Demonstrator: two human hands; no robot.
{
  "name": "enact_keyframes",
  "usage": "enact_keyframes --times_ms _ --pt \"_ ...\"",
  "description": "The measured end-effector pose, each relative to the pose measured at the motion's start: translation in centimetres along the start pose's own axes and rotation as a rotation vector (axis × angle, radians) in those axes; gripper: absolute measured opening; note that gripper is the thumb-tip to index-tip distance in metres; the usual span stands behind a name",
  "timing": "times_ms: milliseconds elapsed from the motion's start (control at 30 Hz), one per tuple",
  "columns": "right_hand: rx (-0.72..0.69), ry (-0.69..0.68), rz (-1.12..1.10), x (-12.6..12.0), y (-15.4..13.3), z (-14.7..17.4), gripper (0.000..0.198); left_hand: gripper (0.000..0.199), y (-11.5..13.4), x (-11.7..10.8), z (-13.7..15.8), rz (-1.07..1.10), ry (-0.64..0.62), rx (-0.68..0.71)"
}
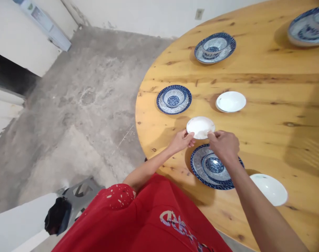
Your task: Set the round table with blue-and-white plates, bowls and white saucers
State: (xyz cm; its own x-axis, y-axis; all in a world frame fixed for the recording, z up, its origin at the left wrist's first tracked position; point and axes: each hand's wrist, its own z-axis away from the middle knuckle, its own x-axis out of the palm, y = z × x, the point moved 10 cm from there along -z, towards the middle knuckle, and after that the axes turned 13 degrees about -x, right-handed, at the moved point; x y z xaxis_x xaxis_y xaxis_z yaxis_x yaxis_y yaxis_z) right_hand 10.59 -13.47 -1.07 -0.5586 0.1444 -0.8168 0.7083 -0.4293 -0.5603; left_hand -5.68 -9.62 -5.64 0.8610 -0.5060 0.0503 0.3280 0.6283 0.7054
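A small white dish is held between my two hands above the wooden table. My left hand pinches its left rim, thumb on top. At its right rim, my right hand grips with thumb and fingers. Just below the dish sits a blue-patterned plate with a matching bowl on it, partly hidden by my right hand and forearm. Farther up and left, another blue-patterned plate carries a bowl. White bowls, seemingly stacked, stand up and right of my hands.
Another white bowl lies right of my right forearm. Toward the far side are a plate with a bowl and one more set at the right edge. A grey stool stands on the concrete floor to the left.
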Motion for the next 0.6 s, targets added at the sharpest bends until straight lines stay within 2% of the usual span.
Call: enact_keyframes --times_ms 133,300,433,600 --pt "0.086 -0.093 0.004 3.6 -1.4 1.4 0.031 0.018 -1.4 -3.7 -0.3 -0.089 -0.007 -0.083" --pt "0.244 -0.049 -0.127 7.8 -3.1 2.7 0.032 0.023 -1.6 -7.7 -2.2 -0.343 -0.067 -0.166" --pt "0.445 0.039 -0.284 10.5 -3.1 4.5 0.030 0.025 -1.3 -9.0 -3.4 -0.476 -0.188 -0.184" --pt "0.529 0.153 -0.305 11.4 -3.0 5.2 0.029 0.033 0.0 -9.5 -4.3 -0.655 -0.277 -0.087"
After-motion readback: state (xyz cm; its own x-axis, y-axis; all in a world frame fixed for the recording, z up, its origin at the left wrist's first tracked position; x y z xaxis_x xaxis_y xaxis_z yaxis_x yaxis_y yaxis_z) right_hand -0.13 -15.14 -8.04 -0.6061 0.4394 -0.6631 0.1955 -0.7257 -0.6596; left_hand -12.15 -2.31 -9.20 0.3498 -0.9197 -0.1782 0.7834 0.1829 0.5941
